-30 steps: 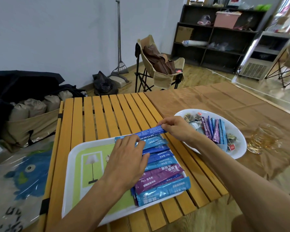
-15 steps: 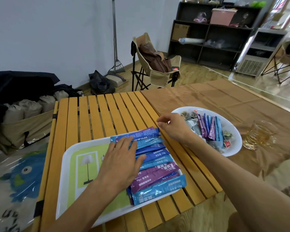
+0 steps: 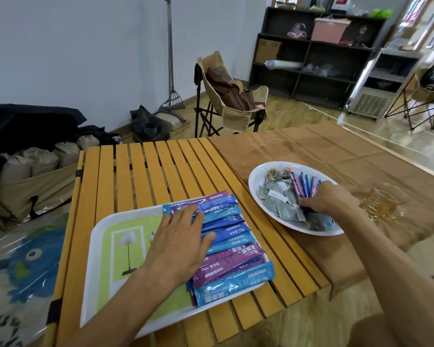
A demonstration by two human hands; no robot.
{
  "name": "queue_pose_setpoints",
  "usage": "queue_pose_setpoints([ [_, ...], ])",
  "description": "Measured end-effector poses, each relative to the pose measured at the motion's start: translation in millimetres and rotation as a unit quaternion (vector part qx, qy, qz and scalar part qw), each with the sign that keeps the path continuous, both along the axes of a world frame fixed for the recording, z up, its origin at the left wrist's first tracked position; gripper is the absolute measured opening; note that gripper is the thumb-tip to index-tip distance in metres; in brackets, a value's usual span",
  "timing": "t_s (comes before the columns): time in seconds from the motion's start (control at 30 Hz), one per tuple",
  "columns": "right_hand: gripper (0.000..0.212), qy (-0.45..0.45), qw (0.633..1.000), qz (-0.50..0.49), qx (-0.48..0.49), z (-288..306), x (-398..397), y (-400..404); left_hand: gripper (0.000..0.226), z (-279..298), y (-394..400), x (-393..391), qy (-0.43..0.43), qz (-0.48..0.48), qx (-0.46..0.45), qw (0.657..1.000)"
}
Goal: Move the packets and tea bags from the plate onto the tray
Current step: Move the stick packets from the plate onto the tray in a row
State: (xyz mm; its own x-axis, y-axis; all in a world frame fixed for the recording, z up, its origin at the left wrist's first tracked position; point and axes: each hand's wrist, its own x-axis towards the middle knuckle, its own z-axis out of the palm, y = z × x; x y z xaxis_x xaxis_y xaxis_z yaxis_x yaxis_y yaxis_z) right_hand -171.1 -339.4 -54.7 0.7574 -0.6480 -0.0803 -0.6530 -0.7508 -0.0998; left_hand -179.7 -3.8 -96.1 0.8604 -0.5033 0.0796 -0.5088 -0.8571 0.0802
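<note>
Wooden slats make up the table (image 3: 145,176). On its near side sits a tray (image 3: 95,249) with packets (image 3: 233,249) in a row; the left hand (image 3: 178,244) lies flat on them, fingers straight. To the right, the plate (image 3: 254,181) holds more sticks (image 3: 303,185), which the right hand (image 3: 328,199) pinches.

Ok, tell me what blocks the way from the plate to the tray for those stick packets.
Nothing visible: bare slats lie between plate and tray. The left hand lies flat on the tray's packet row; the right hand is at the plate's stick packets.
</note>
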Motion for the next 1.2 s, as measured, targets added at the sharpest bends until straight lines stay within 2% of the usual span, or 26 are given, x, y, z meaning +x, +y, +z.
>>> queue_pose_setpoints([
  [0.17,0.032,-0.007,0.999,-0.008,0.052,5,2,-5,0.061,-1,0,0,-0.005,0.0,-0.001,1.0],
  [0.3,0.015,-0.035,0.996,-0.04,0.068,5,2,-7,0.06,-2,-2,0,-0.008,0.0,-0.012,1.0],
  [0.4,0.016,-0.127,0.989,-0.056,0.053,9,0,-6,0.059,-2,-1,-1,-0.012,0.0,-0.02,1.0],
  [0.5,0.025,-0.258,0.965,0.026,0.043,16,1,10,0.058,-3,-1,-1,-0.021,-0.001,-0.025,0.999],
  [0.57,0.018,-0.317,0.941,0.085,0.082,16,1,29,0.058,-4,-1,-1,-0.023,0.0,-0.029,0.999],
  [0.67,0.014,-0.352,0.903,0.133,0.206,11,6,55,0.058,-4,-1,-2,-0.025,0.006,-0.031,0.999],
  [0.73,0.018,-0.337,0.88,0.168,0.289,9,9,68,0.053,-3,-2,-2,-0.04,0.014,-0.057,0.997],
  [0.8,0.02,-0.292,0.863,0.202,0.359,8,8,78,0.039,2,-3,-2,-0.079,0.015,-0.119,0.99],
  [0.93,0.014,-0.18,0.841,0.275,0.43,0,7,93,0.025,10,-5,-1,-0.158,0.012,-0.186,0.97],
  [1.03,0.016,-0.126,0.837,0.307,0.435,-2,11,99,0.024,6,-5,0,-0.152,0.012,-0.157,0.976],
  [1.2,0.019,-0.114,0.847,0.334,0.397,-6,18,103,0.033,0,-4,-1,-0.11,0.006,-0.1,0.989],
])
